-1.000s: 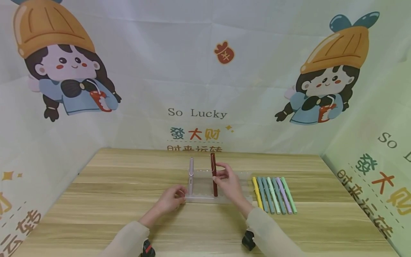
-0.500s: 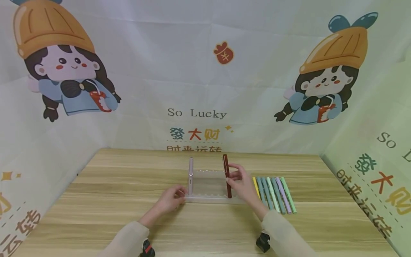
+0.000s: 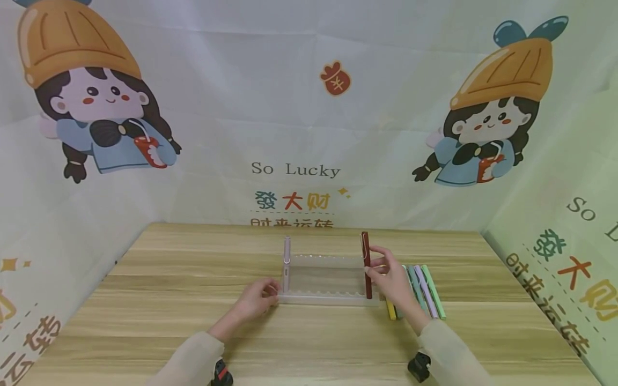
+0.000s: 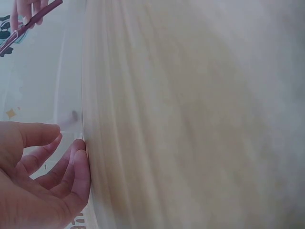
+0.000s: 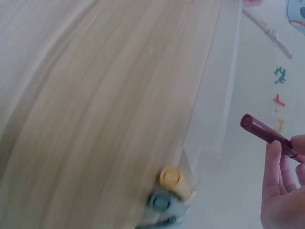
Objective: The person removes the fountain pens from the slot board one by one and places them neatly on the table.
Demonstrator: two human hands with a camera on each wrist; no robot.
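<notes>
My right hand (image 3: 393,279) pinches a dark red pen (image 3: 366,265) with a metal clip, held upright at the right end of a clear pen rack (image 3: 328,300). In the right wrist view the pen's lower end (image 5: 259,128) sticks out past the fingertips. A pale lilac pen (image 3: 287,262) stands upright at the rack's left end. My left hand (image 3: 259,297) rests its loosely bent fingers at that left end. From the left wrist view, the thumb and fingers of the left hand (image 4: 52,176) are a little apart at the rack's edge.
Right of the rack several pens lie side by side on the wooden table (image 3: 309,343): a yellow pen (image 3: 391,310), a lilac pen (image 3: 426,289), a green pen (image 3: 433,289) and teal ones, partly behind the right hand. A printed cloth (image 3: 217,134) hangs behind the table.
My right hand has moved right along the rack with the dark red pen, from near its middle to its right end. It now covers part of the pen row. The left hand has stayed put.
</notes>
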